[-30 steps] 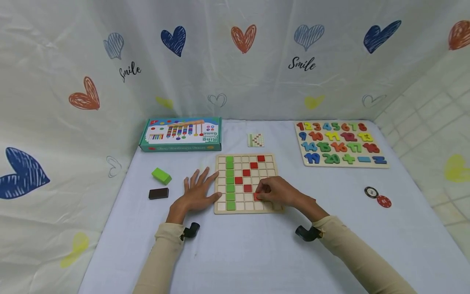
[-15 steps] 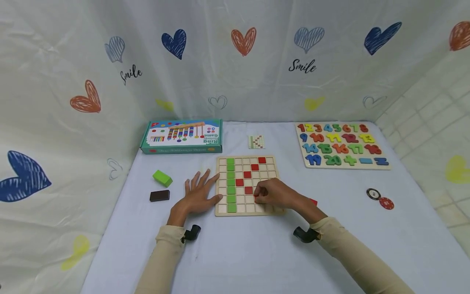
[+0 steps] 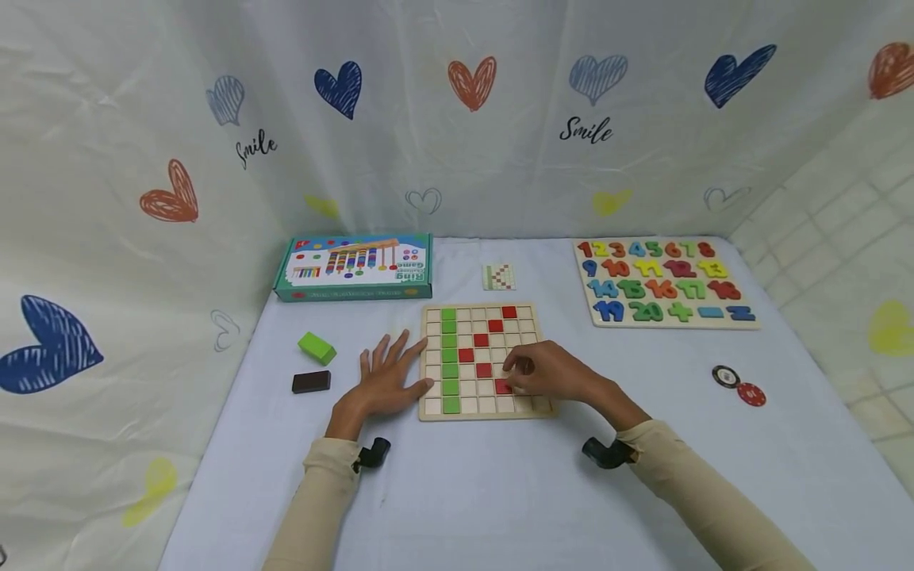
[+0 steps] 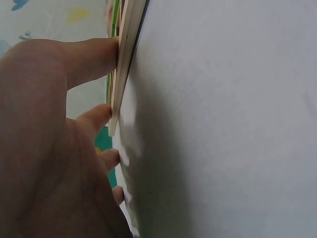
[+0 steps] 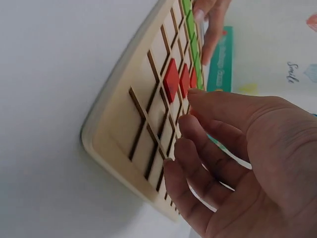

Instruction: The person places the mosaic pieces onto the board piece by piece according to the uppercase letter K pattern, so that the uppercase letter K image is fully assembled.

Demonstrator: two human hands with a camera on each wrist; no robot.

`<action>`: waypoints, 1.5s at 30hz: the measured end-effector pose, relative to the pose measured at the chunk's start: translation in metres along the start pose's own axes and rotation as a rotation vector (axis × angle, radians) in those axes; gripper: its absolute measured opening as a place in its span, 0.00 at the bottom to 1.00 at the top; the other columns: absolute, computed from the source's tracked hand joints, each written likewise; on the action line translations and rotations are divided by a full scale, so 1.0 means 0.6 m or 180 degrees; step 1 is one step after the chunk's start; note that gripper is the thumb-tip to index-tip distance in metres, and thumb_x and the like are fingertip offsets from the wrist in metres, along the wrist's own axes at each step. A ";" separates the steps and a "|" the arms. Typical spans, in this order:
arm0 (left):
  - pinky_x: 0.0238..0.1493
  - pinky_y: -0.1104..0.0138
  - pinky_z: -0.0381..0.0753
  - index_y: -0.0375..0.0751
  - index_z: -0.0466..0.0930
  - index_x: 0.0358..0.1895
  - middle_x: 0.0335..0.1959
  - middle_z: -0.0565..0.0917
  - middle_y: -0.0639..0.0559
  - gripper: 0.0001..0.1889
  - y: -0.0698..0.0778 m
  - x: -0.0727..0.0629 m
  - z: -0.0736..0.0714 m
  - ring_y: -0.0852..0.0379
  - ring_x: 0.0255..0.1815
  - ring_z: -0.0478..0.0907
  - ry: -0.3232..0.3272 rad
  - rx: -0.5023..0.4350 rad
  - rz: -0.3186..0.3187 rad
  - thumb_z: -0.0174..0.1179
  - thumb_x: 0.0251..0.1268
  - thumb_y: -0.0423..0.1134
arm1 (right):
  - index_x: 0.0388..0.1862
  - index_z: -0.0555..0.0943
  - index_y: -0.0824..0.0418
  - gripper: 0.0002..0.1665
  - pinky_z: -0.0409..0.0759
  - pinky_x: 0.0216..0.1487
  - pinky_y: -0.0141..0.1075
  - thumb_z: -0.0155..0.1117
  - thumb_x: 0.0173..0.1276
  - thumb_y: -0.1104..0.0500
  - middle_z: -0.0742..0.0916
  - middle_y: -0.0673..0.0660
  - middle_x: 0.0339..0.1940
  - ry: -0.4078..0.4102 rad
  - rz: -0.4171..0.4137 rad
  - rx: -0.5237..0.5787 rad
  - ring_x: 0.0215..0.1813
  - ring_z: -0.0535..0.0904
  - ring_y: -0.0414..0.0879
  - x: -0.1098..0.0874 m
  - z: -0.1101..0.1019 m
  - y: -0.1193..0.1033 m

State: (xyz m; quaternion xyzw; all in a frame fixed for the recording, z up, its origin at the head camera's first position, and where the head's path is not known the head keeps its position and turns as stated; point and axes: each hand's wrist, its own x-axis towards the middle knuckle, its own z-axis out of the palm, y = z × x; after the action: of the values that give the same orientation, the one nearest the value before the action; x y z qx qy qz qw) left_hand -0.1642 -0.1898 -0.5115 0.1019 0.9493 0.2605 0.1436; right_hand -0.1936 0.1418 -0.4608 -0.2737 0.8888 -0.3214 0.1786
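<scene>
A wooden grid board lies on the white table, with a column of green tiles near its left side and several red tiles set in slanting lines. My left hand is spread flat at the board's left edge; thumb and index fingertip touch the rim in the left wrist view. Over the board's right front part hovers my right hand, fingers loosely bent and nothing between them. Its thumb and index finger are just beside the frontmost red tile, which sits in its square.
Behind the board lies a small pattern card. A green game box stands back left, a number puzzle board back right. Left are a green block and a dark block; right, two chips.
My right hand has drawn slightly to the right and let go of the front red tile, which now shows in its square. The left hand has stayed at the board's edge.
</scene>
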 end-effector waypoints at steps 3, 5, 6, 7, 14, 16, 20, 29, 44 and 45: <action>0.78 0.28 0.27 0.55 0.54 0.87 0.90 0.43 0.43 0.41 -0.003 0.000 0.005 0.33 0.88 0.31 0.0012 -0.0012 0.0008 0.56 0.76 0.60 | 0.48 0.89 0.60 0.10 0.81 0.39 0.35 0.75 0.70 0.60 0.86 0.47 0.35 0.0087 0.0053 -0.0130 0.39 0.79 0.43 -0.007 -0.013 0.010; 0.78 0.29 0.27 0.56 0.53 0.87 0.90 0.43 0.43 0.41 -0.004 0.000 0.007 0.33 0.88 0.31 0.0006 0.0006 0.0009 0.55 0.76 0.61 | 0.50 0.88 0.60 0.12 0.81 0.40 0.36 0.75 0.70 0.59 0.87 0.48 0.37 0.0112 0.0103 -0.0206 0.40 0.80 0.43 -0.013 -0.025 0.017; 0.78 0.29 0.27 0.56 0.53 0.87 0.90 0.42 0.43 0.42 -0.004 0.000 0.007 0.34 0.88 0.31 -0.0001 0.0010 0.0009 0.55 0.76 0.61 | 0.51 0.88 0.60 0.13 0.82 0.41 0.37 0.75 0.70 0.59 0.87 0.49 0.38 0.0112 0.0138 -0.0237 0.40 0.80 0.44 -0.017 -0.031 0.021; 0.78 0.29 0.27 0.55 0.53 0.87 0.90 0.42 0.43 0.42 -0.004 -0.001 0.007 0.34 0.88 0.31 -0.0004 0.0006 0.0010 0.56 0.76 0.61 | 0.52 0.88 0.61 0.14 0.82 0.41 0.38 0.75 0.70 0.59 0.87 0.50 0.39 0.0100 0.0177 -0.0273 0.41 0.80 0.45 -0.021 -0.038 0.024; 0.79 0.29 0.26 0.57 0.52 0.88 0.90 0.41 0.45 0.41 -0.001 -0.003 0.000 0.35 0.88 0.29 -0.0042 0.0008 0.0002 0.55 0.77 0.60 | 0.57 0.88 0.57 0.19 0.87 0.49 0.46 0.77 0.69 0.56 0.88 0.57 0.51 -0.0163 0.0556 -0.0628 0.50 0.84 0.51 -0.055 -0.091 0.055; 0.79 0.29 0.27 0.58 0.51 0.88 0.90 0.40 0.45 0.41 0.000 -0.003 -0.002 0.35 0.88 0.29 -0.0053 0.0034 0.0001 0.55 0.77 0.61 | 0.57 0.88 0.57 0.20 0.87 0.50 0.50 0.78 0.67 0.55 0.88 0.59 0.53 -0.0266 0.0672 -0.0704 0.51 0.84 0.53 -0.066 -0.105 0.060; 0.79 0.30 0.27 0.59 0.50 0.88 0.90 0.39 0.46 0.41 0.001 -0.003 -0.004 0.36 0.89 0.28 -0.0092 0.0050 -0.0026 0.54 0.78 0.61 | 0.54 0.87 0.57 0.22 0.87 0.50 0.52 0.82 0.63 0.54 0.87 0.61 0.53 -0.0442 0.0875 -0.0805 0.52 0.83 0.55 -0.087 -0.124 0.069; 0.79 0.30 0.26 0.58 0.50 0.88 0.90 0.39 0.46 0.42 0.002 -0.003 -0.006 0.36 0.88 0.28 -0.0091 -0.0010 0.0009 0.55 0.78 0.60 | 0.42 0.85 0.54 0.21 0.82 0.42 0.45 0.86 0.57 0.48 0.85 0.56 0.46 -0.0743 0.1078 -0.0889 0.47 0.78 0.52 -0.110 -0.136 0.095; 0.79 0.30 0.26 0.58 0.50 0.88 0.90 0.39 0.46 0.42 0.005 -0.008 -0.007 0.35 0.88 0.28 -0.0094 -0.0004 -0.0008 0.55 0.78 0.60 | 0.38 0.83 0.56 0.17 0.75 0.42 0.42 0.85 0.59 0.53 0.81 0.53 0.37 -0.0831 0.1115 -0.0576 0.45 0.75 0.50 -0.108 -0.132 0.113; 0.79 0.30 0.26 0.58 0.50 0.88 0.90 0.39 0.46 0.42 0.005 -0.007 -0.008 0.36 0.88 0.28 -0.0091 0.0004 -0.0008 0.55 0.77 0.61 | 0.38 0.83 0.56 0.18 0.75 0.42 0.42 0.85 0.59 0.53 0.81 0.53 0.37 -0.0834 0.1130 -0.0549 0.45 0.75 0.50 -0.107 -0.132 0.114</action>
State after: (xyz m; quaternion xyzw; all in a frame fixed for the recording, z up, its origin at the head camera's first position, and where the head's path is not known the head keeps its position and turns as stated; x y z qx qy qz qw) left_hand -0.1615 -0.1904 -0.5053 0.1045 0.9474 0.2583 0.1575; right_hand -0.2076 0.2622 -0.4396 -0.1667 0.9163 -0.1696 0.3221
